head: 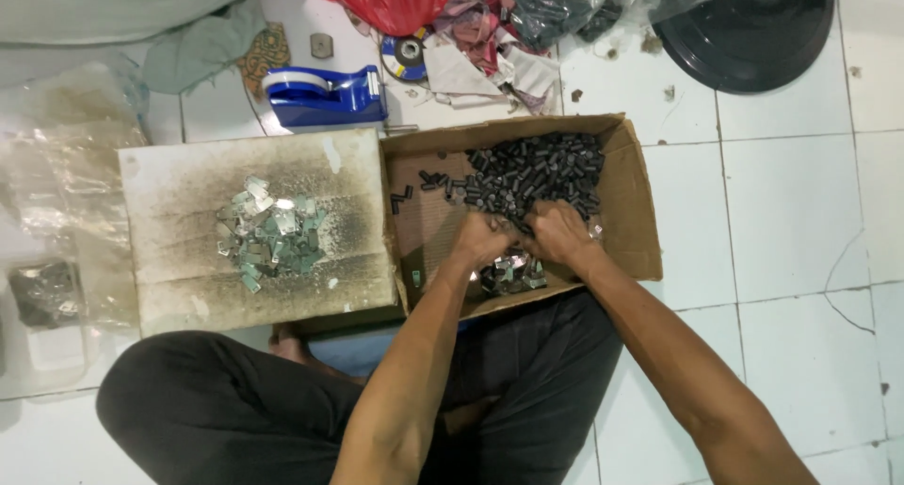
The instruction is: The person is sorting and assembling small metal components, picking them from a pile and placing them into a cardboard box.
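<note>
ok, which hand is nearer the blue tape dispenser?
Left. The left hand is in the cardboard box, below and right of the blue tape dispenser; the right hand is further right.

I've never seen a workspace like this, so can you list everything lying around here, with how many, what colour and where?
cardboard box: one, brown, open, centre of the floor
small black parts: a heap, too many to count, far half of the box
assembled pieces: small pile, black and silver, near edge of the box
flat board: one, grimy pale, left of the box
metal clips: a heap, silvery, on the board
tape dispenser: one, blue, beyond the board
red bag: one, top centre
black disc: one, top right
tiled floor: white
left hand: in the box, at the black parts
right hand: beside it, touching
</note>
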